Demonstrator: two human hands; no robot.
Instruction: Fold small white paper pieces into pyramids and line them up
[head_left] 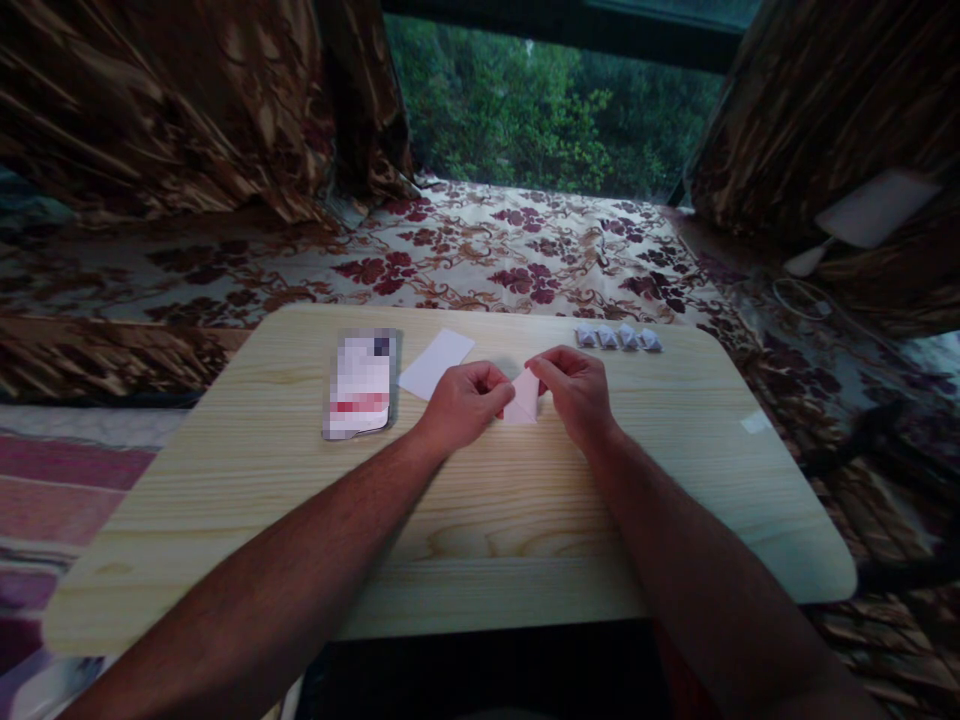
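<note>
A small folded piece of white paper (523,398) with diagonal creases is held between both hands, just over the middle of the wooden table (480,520). My left hand (466,402) pinches its left edge between thumb and index finger. At its upper right corner, my right hand (576,392) grips it the same way, fingers curled. Flat sheets of white paper (436,362) lie just beyond my left hand. Several small folded paper pieces (607,338) stand in a row near the table's far edge, beyond my right hand.
A plastic-wrapped packet (361,385), partly blurred, lies at the table's left. A small white patch (754,422) is on the right side. Behind the table stretches a floral-covered ledge (525,245) below a window. A white lamp (874,210) stands at the right among brown curtains (225,100).
</note>
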